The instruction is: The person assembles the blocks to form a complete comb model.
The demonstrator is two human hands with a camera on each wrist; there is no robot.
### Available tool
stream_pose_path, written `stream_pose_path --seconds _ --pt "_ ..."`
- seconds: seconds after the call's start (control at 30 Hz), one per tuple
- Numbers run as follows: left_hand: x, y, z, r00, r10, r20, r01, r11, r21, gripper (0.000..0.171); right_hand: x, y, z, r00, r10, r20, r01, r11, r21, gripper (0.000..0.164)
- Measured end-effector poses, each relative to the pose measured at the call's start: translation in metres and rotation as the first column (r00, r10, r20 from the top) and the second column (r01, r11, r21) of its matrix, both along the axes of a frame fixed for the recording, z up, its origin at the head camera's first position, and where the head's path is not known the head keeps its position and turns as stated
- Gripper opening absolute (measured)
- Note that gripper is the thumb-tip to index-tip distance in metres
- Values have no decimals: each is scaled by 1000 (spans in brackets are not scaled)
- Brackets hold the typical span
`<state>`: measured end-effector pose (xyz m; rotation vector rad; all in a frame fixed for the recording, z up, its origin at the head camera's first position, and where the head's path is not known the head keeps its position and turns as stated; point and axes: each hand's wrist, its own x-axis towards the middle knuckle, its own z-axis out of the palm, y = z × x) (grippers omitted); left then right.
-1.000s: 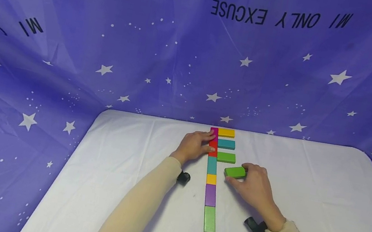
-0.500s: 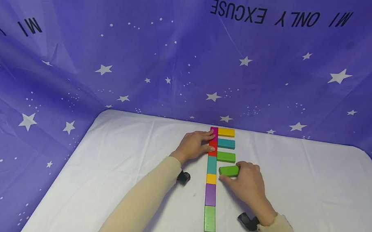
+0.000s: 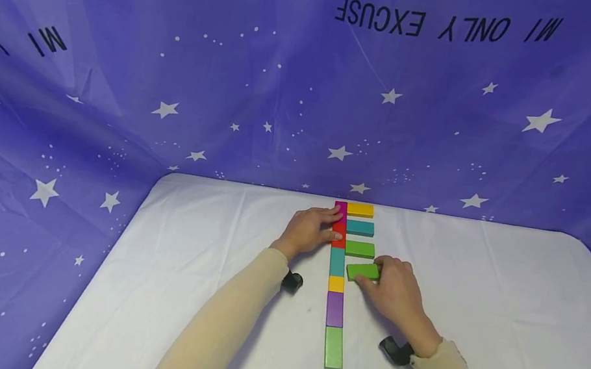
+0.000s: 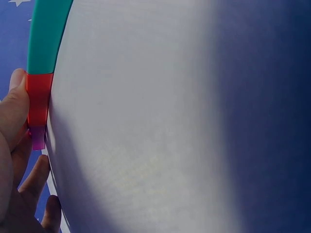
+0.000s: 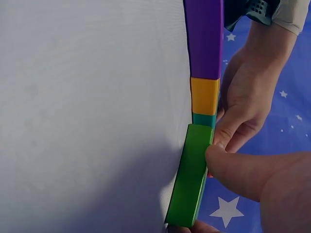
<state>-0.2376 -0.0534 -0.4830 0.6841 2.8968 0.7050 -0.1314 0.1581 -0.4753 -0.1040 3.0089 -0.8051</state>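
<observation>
My right hand (image 3: 398,292) pinches a green block (image 3: 360,272) between thumb and fingers, just right of a column of blocks. In the right wrist view the thumb lies along one side of that green block (image 5: 190,174). My left hand (image 3: 307,233) rests its fingertips on the magenta block (image 3: 341,206) and its thumb on the red block (image 3: 338,243). Below the red one, the column continues with a teal (image 3: 338,262), a yellow (image 3: 336,284), a purple (image 3: 335,309) and a light green block (image 3: 334,348).
Right of the column's far end, a yellow block (image 3: 360,210), a teal block (image 3: 361,228) and another green block (image 3: 360,249) lie sideways with gaps between them. Everything lies on a white-covered table (image 3: 167,274), with a purple star-patterned cloth (image 3: 275,95) behind it.
My right hand has moved left with the green block, bringing it closer to the column and straighter. My left hand stays where it was.
</observation>
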Motion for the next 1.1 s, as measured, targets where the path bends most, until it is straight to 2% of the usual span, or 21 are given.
stream_pose_path --seconds 0.37,1.1 --pt "1 0 2 1000 0 19 0 1000 -4 58 -2 -2 1 1000 -9 21 9 1000 -2 55" --pt "0 0 2 1000 -8 -4 7 999 -35 57 -1 0 -2 1000 8 -3 -8 1000 -8 56"
